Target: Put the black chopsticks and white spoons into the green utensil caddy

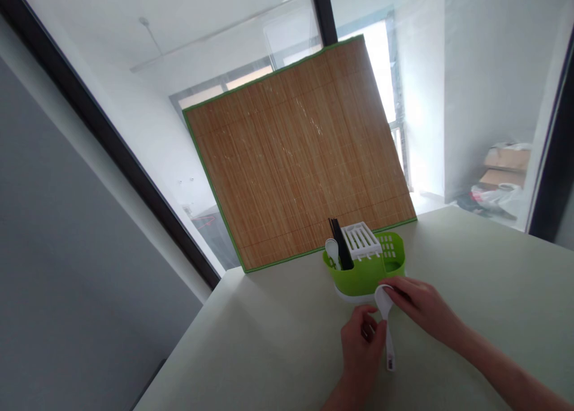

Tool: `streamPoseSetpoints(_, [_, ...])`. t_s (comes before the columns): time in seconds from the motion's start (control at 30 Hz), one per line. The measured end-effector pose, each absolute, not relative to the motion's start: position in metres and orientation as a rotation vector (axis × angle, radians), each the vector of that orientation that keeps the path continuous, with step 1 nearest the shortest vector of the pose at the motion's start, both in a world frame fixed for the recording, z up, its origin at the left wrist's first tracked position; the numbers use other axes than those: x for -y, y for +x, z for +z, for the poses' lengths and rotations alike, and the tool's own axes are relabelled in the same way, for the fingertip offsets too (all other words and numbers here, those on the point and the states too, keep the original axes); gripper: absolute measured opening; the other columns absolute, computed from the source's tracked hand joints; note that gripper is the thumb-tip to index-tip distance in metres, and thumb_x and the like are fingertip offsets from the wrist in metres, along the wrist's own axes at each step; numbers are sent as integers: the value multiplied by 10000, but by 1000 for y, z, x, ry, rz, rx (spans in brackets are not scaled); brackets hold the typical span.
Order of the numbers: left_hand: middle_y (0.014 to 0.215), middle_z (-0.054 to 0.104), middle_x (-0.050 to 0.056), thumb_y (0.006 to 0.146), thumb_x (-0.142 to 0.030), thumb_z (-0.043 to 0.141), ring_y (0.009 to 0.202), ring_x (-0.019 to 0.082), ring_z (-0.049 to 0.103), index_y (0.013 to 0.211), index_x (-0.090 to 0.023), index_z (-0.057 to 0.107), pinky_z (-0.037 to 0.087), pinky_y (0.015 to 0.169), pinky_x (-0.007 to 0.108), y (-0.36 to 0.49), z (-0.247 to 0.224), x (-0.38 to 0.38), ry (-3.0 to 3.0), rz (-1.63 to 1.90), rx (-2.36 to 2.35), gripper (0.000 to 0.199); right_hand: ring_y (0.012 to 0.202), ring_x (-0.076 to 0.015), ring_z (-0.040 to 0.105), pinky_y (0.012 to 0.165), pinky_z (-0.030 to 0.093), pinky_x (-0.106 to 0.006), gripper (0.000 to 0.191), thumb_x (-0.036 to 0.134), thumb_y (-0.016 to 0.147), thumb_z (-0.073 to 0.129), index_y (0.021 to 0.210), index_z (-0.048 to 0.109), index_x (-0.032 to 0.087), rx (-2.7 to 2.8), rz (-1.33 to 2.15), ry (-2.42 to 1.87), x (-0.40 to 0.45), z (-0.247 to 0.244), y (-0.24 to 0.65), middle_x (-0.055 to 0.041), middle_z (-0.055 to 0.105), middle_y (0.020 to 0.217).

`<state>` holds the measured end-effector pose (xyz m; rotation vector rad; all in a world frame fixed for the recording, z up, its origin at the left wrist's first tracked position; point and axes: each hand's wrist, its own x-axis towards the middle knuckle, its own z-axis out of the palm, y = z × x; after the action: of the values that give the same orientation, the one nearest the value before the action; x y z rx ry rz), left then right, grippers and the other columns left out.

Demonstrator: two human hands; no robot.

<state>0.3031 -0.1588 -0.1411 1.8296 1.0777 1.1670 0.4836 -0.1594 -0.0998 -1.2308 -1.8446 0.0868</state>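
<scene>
A white rice spoon [389,339] is held just in front of the green cutlery holder, bowl end up and handle pointing toward me. My right hand [419,303] pinches the rim of its bowl between thumb and fingers. At the spoon's neck, my left hand [362,342] has its thumb and curled index finger closed in on it; its other fingers are bent into the palm. The green cutlery holder [359,280] stands on a white base. Inside its left part are a smaller white spoon [332,250] and black chopsticks [343,246]. A white slotted rack [360,240] lies over its middle.
The pale table [278,333] carries everything here. Behind the holder a bamboo mat [296,154] with green edging leans against the glass. A dark window frame [112,142] runs down the left. Cardboard boxes [506,160] are visible beyond the glass on the right.
</scene>
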Motion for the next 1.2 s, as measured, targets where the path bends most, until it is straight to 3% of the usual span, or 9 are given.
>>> streamPoseSetpoints(0.13, [642, 524, -32, 813, -304, 573, 533, 84, 437, 982, -181, 601, 360, 512, 190, 302, -140, 157, 1794, 1228, -1076, 211, 800, -167, 635, 699, 495, -279, 225, 265, 946, 433, 1079, 602, 201, 1933, -168, -1098, 165, -97, 474, -55, 677, 890])
streamPoseSetpoints(0.3, [618, 509, -25, 851, -351, 535, 533, 83, 407, 800, -168, 606, 336, 504, 195, 302, -143, 158, 1807, 1252, -1078, 203, 755, -172, 628, 662, 478, -280, 236, 244, 938, 459, 1128, 590, 195, 1972, -373, -996, 169, -96, 467, -55, 666, 830])
streamPoseSetpoints(0.57, [574, 466, -35, 851, -329, 535, 519, 81, 383, 687, -173, 539, 324, 494, 195, 303, -139, 160, 1855, 1319, -1128, 226, 726, -151, 624, 641, 487, -248, 226, 240, 933, 466, 1112, 603, 219, 1858, -204, -1006, 172, -105, 460, -38, 638, 825])
streamPoseSetpoints(0.8, [567, 475, -44, 851, -307, 532, 508, 75, 404, 730, -175, 562, 341, 494, 177, 299, -134, 160, 1945, 1418, -1145, 182, 761, -156, 614, 670, 483, -258, 292, 213, 932, 461, 1217, 517, 235, 1889, -166, -948, 174, -111, 457, -49, 624, 883])
streamPoseSetpoints(1.0, [548, 515, -50, 816, -364, 588, 486, 74, 446, 712, -176, 551, 354, 487, 170, 279, -80, 121, 1869, 1754, -1334, 218, 700, -146, 579, 642, 464, -259, 337, 184, 906, 478, 1241, 459, 217, 1833, -78, -969, 176, -113, 463, -29, 605, 831])
streamPoseSetpoints(1.2, [683, 632, 4, 825, -420, 551, 584, 106, 571, 825, -165, 602, 423, 563, 199, 270, -15, 56, 1821, 1918, -1293, 261, 743, -152, 596, 657, 454, -259, 310, 152, 891, 483, 1191, 489, 229, 1859, -122, -988, 172, -118, 464, -40, 623, 884])
